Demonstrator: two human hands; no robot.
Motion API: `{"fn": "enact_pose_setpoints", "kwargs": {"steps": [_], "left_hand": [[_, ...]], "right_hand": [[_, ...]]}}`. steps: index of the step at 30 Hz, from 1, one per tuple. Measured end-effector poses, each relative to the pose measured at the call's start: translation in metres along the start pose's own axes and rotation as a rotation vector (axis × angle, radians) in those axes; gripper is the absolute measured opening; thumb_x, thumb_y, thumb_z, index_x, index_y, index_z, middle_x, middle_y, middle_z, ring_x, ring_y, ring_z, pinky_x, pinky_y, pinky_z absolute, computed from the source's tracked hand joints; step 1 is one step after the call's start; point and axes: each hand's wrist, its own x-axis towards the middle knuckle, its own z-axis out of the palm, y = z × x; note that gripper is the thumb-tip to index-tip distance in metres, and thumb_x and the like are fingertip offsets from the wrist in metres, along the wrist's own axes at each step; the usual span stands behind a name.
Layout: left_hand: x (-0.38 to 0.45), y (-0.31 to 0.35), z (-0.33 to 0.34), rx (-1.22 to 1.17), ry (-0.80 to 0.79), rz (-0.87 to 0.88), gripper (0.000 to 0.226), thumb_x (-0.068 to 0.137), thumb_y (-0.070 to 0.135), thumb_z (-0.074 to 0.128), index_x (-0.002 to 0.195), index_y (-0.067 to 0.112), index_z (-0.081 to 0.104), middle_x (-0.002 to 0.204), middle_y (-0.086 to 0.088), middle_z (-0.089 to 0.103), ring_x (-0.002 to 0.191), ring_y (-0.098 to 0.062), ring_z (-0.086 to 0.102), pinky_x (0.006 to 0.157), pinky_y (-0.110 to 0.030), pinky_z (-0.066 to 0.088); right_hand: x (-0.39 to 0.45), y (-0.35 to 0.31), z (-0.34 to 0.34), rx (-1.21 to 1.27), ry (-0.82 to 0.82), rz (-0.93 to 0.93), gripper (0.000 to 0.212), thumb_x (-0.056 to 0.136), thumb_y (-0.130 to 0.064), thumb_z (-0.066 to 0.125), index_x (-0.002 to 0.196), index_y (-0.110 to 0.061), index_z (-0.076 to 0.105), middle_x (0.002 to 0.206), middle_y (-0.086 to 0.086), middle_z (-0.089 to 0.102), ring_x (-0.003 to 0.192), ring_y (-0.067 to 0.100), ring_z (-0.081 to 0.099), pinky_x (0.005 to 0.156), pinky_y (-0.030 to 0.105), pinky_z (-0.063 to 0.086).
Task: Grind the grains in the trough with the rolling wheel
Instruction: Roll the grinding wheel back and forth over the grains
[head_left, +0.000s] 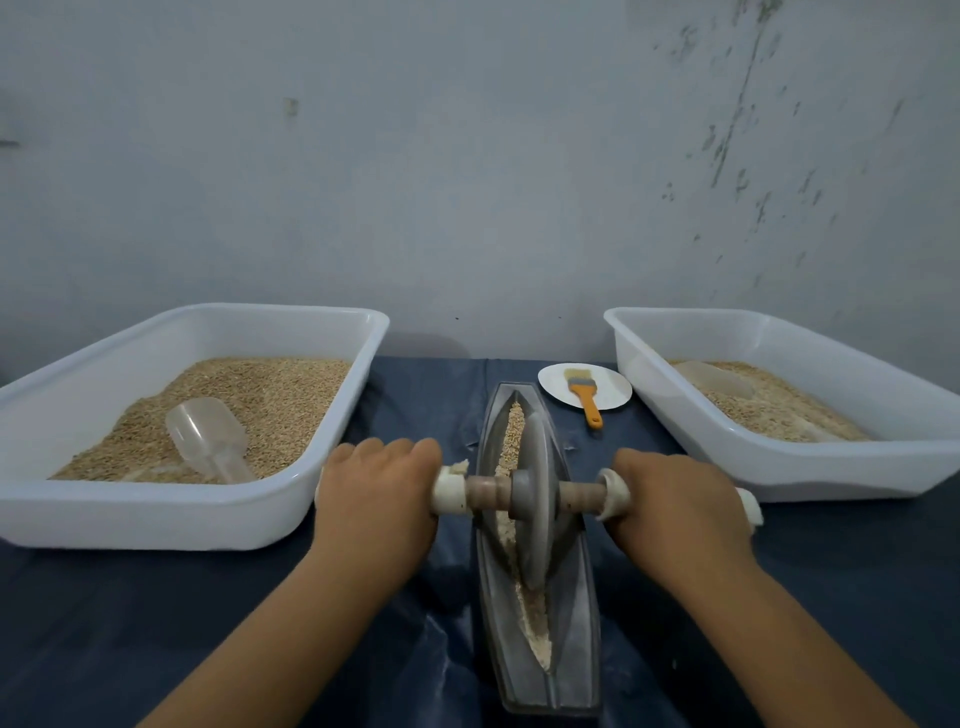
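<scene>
Trough (576, 613), boat-shaped, lengthwise on dark blue cloth (156, 623), grains (515, 431) along its groove, paler meal toward the near end. Left: white tray (156, 525) of grain, clear scoop (208, 436) lying in it. Right: second white tray (779, 467), also grain-filled. Beyond, beside the trough's far tip: white plate (608, 400) bearing an orange-handled brush (586, 395). Rolling wheel (537, 499) upright in the groove at mid-length, axle across. Left hand (379, 493) curled tight round the left handle; right hand (675, 504) wrapped likewise round the right one.
</scene>
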Motion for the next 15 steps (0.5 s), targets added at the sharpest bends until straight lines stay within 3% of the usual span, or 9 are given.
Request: {"fn": "enact_pose_setpoints", "kwargs": {"steps": [2,4,5,9,12,15], "left_hand": [[-0.019,-0.002,0.000,-0.067,0.096,0.054,0.033,0.057,0.015,0.077,0.064,0.020,0.045,0.055,0.004,0.044,0.050,-0.023,0.041,0.053,-0.032,0.027],[-0.029,-0.006,0.002,-0.085,0.146,0.070,0.036,0.052,0.012,0.076,0.062,0.020,0.043,0.053,0.004,0.042,0.047,-0.024,0.039,0.050,-0.032,0.027],[-0.027,-0.007,0.004,-0.090,0.137,0.067,0.036,0.052,0.013,0.077,0.061,0.020,0.042,0.052,0.005,0.042,0.047,-0.023,0.039,0.050,-0.031,0.027],[0.002,-0.005,0.016,0.003,-0.016,-0.016,0.027,0.071,0.030,0.069,0.071,0.026,0.043,0.061,0.008,0.043,0.058,-0.018,0.043,0.058,-0.030,0.027],[0.020,-0.006,0.022,0.003,-0.090,-0.056,0.017,0.082,0.033,0.058,0.079,0.029,0.042,0.070,0.009,0.044,0.069,-0.017,0.046,0.063,-0.030,0.031],[0.007,-0.005,0.015,-0.013,-0.065,-0.058,0.021,0.080,0.030,0.062,0.077,0.028,0.041,0.068,0.008,0.044,0.066,-0.018,0.047,0.061,-0.031,0.029]], "right_hand": [[-0.022,0.001,0.000,-0.095,0.131,-0.049,0.040,0.071,-0.038,0.069,0.064,-0.031,0.030,0.056,-0.011,0.036,0.054,0.014,0.041,0.053,0.032,0.026],[-0.032,0.000,-0.004,-0.119,0.262,-0.109,0.053,0.053,-0.034,0.080,0.059,-0.032,0.028,0.050,-0.012,0.023,0.044,0.014,0.030,0.050,0.028,0.018],[-0.031,0.000,-0.006,-0.116,0.254,-0.116,0.053,0.053,-0.033,0.081,0.060,-0.032,0.028,0.050,-0.013,0.022,0.044,0.015,0.030,0.050,0.028,0.018],[0.007,-0.004,0.000,-0.065,0.049,-0.059,0.035,0.084,-0.039,0.057,0.069,-0.030,0.027,0.065,-0.010,0.036,0.067,0.017,0.043,0.062,0.033,0.029],[0.026,-0.010,0.000,0.011,0.012,-0.059,0.030,0.086,-0.037,0.057,0.071,-0.031,0.032,0.067,-0.009,0.040,0.071,0.018,0.046,0.065,0.033,0.033],[0.010,-0.009,-0.004,-0.050,0.069,-0.045,0.031,0.085,-0.040,0.058,0.072,-0.030,0.031,0.067,-0.009,0.039,0.068,0.018,0.043,0.063,0.034,0.030]]}}
